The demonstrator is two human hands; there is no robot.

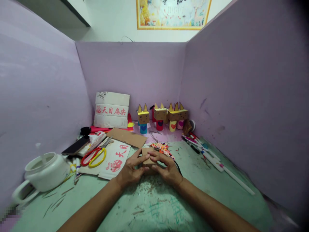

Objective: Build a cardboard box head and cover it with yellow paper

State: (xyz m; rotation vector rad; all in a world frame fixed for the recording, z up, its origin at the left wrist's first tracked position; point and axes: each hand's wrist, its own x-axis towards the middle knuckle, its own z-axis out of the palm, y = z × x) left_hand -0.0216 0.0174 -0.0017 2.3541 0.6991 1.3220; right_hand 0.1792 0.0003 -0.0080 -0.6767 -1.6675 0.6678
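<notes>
Both hands meet over a small brown cardboard box (147, 154) at the middle of the green table. My left hand (132, 167) grips its left side, thumb low and fingertips along the top. From the right, my right hand (166, 167) holds it the same way, its fingers nearly touching the left ones. Parts of the box are hidden under the fingers. Just behind it lies a colourful patterned cloth or paper piece (163, 149). Left of the hands, red-and-yellow-handled scissors (98, 155) rest on a white printed cardboard sheet (118, 161).
Several cardboard-headed animal figures (143, 119) stand along the back. A white teapot (47, 172) sits at left, near a dark phone (76, 145). Several pens (210, 158) lie at right. A brown cardboard strip (126, 137) and a white printed panel (111, 110) are behind. Purple walls enclose three sides.
</notes>
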